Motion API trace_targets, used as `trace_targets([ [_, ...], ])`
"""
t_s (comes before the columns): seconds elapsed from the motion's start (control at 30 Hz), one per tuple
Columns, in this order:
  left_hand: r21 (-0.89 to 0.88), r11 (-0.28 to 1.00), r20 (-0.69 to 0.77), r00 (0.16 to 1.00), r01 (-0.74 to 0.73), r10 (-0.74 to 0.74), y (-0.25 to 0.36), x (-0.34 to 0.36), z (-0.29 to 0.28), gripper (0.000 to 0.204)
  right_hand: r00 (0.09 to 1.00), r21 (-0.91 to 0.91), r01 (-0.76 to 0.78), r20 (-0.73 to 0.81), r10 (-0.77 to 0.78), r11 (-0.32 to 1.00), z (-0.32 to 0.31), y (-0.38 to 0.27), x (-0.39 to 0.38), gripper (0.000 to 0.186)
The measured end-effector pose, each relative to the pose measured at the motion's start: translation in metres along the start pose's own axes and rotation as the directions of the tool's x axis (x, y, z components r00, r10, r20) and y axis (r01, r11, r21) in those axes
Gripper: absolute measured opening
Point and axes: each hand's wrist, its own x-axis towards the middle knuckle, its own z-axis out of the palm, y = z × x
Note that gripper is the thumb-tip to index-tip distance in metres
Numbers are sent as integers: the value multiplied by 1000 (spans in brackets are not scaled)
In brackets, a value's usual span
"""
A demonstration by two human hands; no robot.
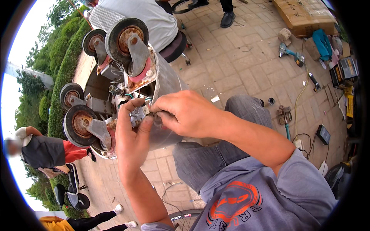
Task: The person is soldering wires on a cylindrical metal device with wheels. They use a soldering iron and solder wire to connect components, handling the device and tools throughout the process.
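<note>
We're looking down at a metal cart (pixel 169 82) tipped on its side, w/ four rusty caster wheels facing us: top one (pixel 127 38), a second behind it (pixel 94 42), a lower one (pixel 81 125) and another at left (pixel 71 95). Our left hand (pixel 131 134) comes up from below, palm toward us, fingers curled & thumb up against a small metal fitting (pixel 138 114) at the edge of the cart's underside, next to some thin wires (pixel 129 95). Fingers are partly closed round it; we can't tell exactly how tight the grip is. Our right hand (pixel 185 113) reaches in from the right, fingertips pinched together on the same fitting, touching the left hand's fingers; what's between the tips is too small to make out. The fitting sits approx. mid-frame, between the upper & lower wheels, over our knee in grey jeans (pixel 200 158). Around us is brick paving (pixel 239 57), w/ a teal power drill (pixel 291 54) well off to the right, a cardboard box (pixel 304 15) at top right, and cables nearby. A seated person in a light shirt (pixel 154 19) is behind the cart. At left, another person in grey & red (pixel 46 152) stands by a hedge (pixel 63 57).
</note>
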Motion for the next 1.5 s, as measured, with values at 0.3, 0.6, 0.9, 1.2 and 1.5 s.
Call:
trace_targets([
  [0.3,-21,1000,-15,1000,23,-23,3,-1,2,38,1000,-51,-7,-11,7,999,0,-5,0,14],
  [0.6,22,1000,-15,1000,-4,5,2,0,2,37,999,-64,-32,-13,31,997,0,-6,1,14],
  [0.9,-31,998,-4,999,52,-52,7,-1,1,39,992,82,-101,-67,107,991,-4,-3,-2,17],
  [1.2,-46,994,7,995,95,-95,7,-2,1,43,913,327,-400,62,403,856,-9,-16,-5,19],
  [1.5,-10,998,-82,995,58,-59,3,-1,14,45,879,422,-474,174,445,773,-9,-12,1,20],
])
